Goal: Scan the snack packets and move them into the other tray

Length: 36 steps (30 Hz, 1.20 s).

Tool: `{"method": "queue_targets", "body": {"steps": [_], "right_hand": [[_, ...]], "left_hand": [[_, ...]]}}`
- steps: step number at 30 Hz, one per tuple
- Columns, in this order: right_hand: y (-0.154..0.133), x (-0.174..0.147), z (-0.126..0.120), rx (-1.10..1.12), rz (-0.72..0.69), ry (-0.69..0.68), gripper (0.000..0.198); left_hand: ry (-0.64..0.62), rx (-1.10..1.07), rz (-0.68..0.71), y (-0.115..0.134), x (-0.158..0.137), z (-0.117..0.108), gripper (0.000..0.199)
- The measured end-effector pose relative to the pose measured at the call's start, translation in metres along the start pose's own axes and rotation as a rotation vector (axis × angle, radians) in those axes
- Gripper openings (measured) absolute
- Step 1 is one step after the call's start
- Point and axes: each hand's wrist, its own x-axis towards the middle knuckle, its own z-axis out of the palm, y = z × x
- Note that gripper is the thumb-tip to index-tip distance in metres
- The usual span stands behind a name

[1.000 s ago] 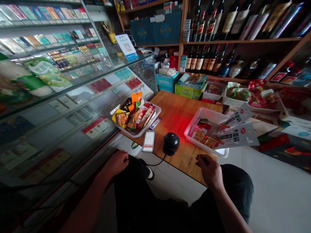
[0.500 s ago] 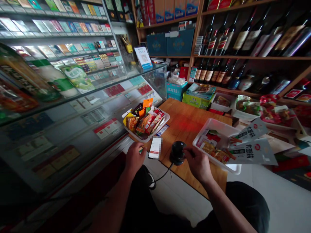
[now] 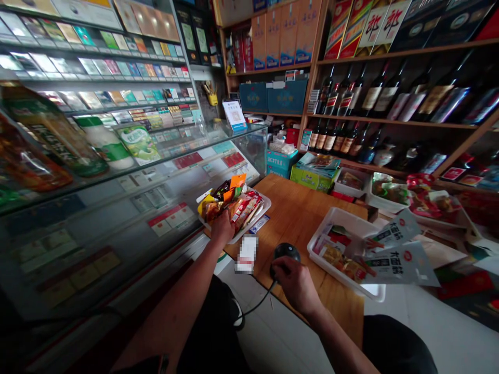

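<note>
My left hand reaches into the left white tray, touching the heaped snack packets. Its fingertips are partly hidden among the wrappers, so whether it grips one cannot be told. My right hand is closed, fingers curled against the near side of a round black device that looks like a tabletop scanner. A cable runs down from this device. Between both hands, a phone with a lit, partly blurred screen lies at the table's edge.
On the right of the wooden table a second white tray holds packets, two large grey ones jutting over its side. A glass counter borders the left. Bottle shelves stand behind. A blue packet lies beside the left tray.
My left hand has moved forward from beside the phone into the packet tray. My right hand has shifted from the black device's right side to its near side. The red glow on the table is gone.
</note>
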Motion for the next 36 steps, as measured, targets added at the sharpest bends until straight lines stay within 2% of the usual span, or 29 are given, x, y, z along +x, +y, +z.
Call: {"method": "queue_targets", "body": {"steps": [4,8,10,13,17,20,22,26,29,33,36], "right_hand": [[-0.003,-0.003,0.001,0.002,0.000,-0.026,0.020],[-0.008,-0.003,0.000,0.019,-0.014,-0.032,0.019],[-0.007,-0.001,-0.001,0.071,0.018,-0.039,0.018],[-0.003,0.006,-0.002,0.297,0.179,-0.021,0.023],[-0.001,0.019,-0.008,0.794,0.398,0.056,0.040],[-0.006,0.024,-0.018,1.086,0.525,-0.009,0.044],[-0.010,0.023,-0.024,1.188,0.562,-0.109,0.042],[-0.009,0.014,-0.030,1.193,0.495,-0.210,0.026],[-0.002,0.008,-0.030,1.148,0.437,-0.202,0.025],[0.003,0.008,-0.030,1.121,0.372,-0.057,0.025],[0.007,0.011,-0.031,1.034,0.362,0.063,0.028]], "left_hand": [[-0.001,-0.028,-0.074,-0.003,0.003,-0.003,0.043],[0.065,-0.071,-0.064,-0.004,0.000,-0.026,0.042],[0.134,-0.152,0.009,-0.001,-0.004,-0.042,0.042],[0.185,-0.321,0.199,0.009,-0.018,-0.070,0.039],[0.113,-0.482,0.419,0.030,-0.045,-0.101,0.038],[-0.001,-0.560,0.549,0.046,-0.063,-0.114,0.039],[-0.055,-0.603,0.629,0.057,-0.073,-0.118,0.038],[-0.066,-0.660,0.714,0.075,-0.081,-0.121,0.035],[-0.009,-0.695,0.650,0.086,-0.081,-0.117,0.032],[0.102,-0.826,0.340,0.101,-0.086,-0.104,0.038],[0.043,-0.902,0.188,0.118,-0.104,-0.099,0.027]]}}
